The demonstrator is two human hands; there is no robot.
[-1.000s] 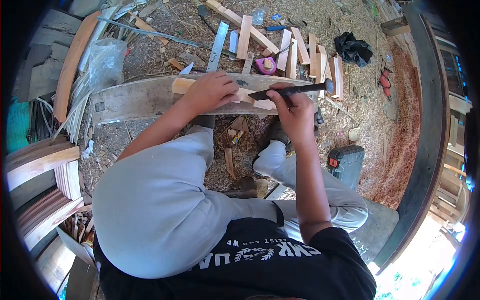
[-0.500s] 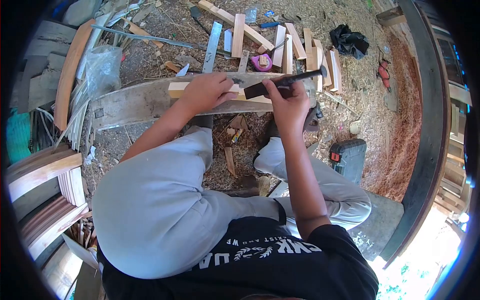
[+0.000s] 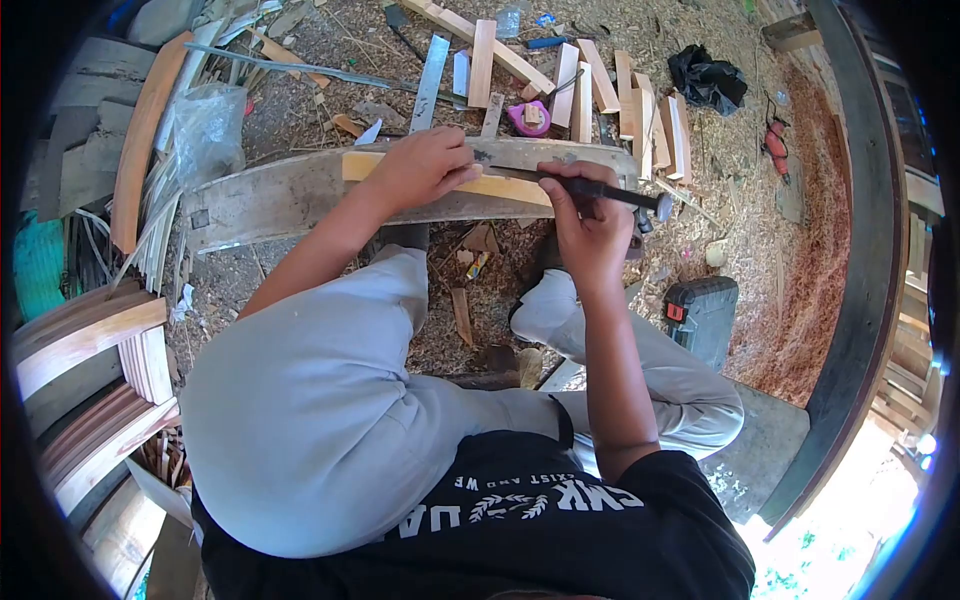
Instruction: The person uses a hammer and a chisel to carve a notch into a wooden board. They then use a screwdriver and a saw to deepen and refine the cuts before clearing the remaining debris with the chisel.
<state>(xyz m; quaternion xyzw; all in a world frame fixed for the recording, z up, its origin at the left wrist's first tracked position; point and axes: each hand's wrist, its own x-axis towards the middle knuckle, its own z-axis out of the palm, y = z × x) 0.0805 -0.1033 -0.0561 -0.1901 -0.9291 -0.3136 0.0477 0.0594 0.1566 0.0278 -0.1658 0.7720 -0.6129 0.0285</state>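
Observation:
A pale wooden strip [image 3: 515, 190] lies along a long weathered board [image 3: 270, 207] in front of my knees. My left hand [image 3: 425, 170] is closed over the strip, its fingers curled down at the far side and the thumb in front. In my right hand [image 3: 592, 215] is a chisel [image 3: 615, 190] with a black handle and a metal-capped end pointing right. Its dark blade appears nearly edge-on, running left just above the strip, with the tip close to my left fingertips.
Several cut wood pieces [image 3: 562, 85] lie beyond the board, around a pink tape measure [image 3: 530, 118]. A black plastic bag [image 3: 707, 78] and a red power tool [image 3: 775, 152] are at the right. A dark tool case [image 3: 702, 318] stands by my right leg. Wood shavings cover the ground.
My right hand has rotated the chisel: its blade has turned from flat to edge-on, and its capped end has swung down toward me. My left hand stays over the strip.

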